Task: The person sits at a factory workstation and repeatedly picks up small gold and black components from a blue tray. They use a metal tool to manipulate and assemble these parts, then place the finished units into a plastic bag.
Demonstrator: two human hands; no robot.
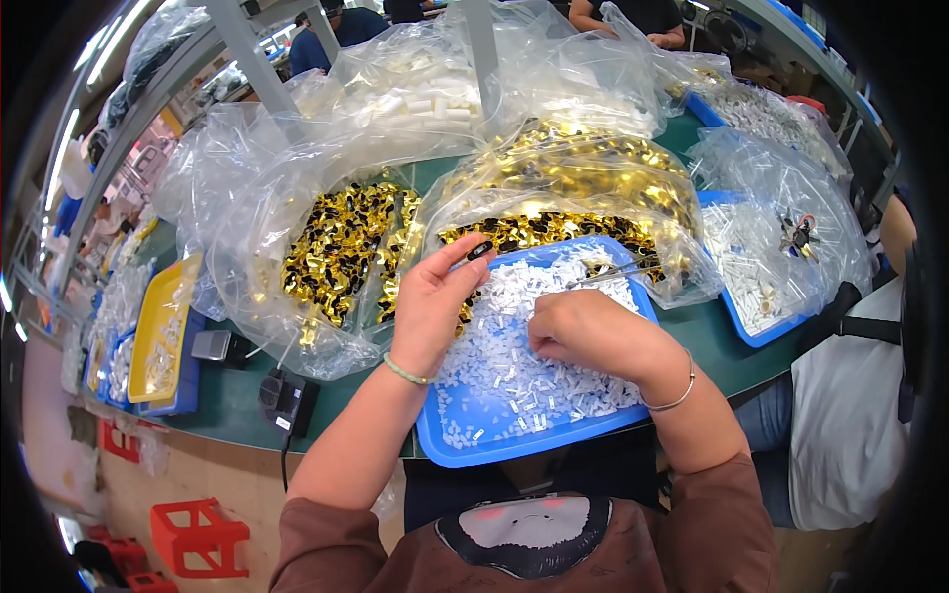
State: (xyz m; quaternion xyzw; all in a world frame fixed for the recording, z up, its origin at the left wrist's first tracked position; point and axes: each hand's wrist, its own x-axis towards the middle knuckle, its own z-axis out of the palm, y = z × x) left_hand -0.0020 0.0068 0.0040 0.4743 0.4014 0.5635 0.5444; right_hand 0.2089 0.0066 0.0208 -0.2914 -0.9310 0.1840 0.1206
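At frame centre, a small black pc. (479, 250) is pinched by the L hand (435, 296) near the blue tray (465, 455); that grip is clamped on it. The R hand (598, 331) is held low over white pcs. (524, 385), w/ fingertips hidden, so whether its grip is apart or together can't be told. Thin metal tweezers (615, 273) are seen just above it. Risk: if the L pinch is loosened, the small pc. could be dropped & lost among white pcs. or nearby gold-and-black pcs. (341, 247); if the tray is bumped, pcs. could be spilled.
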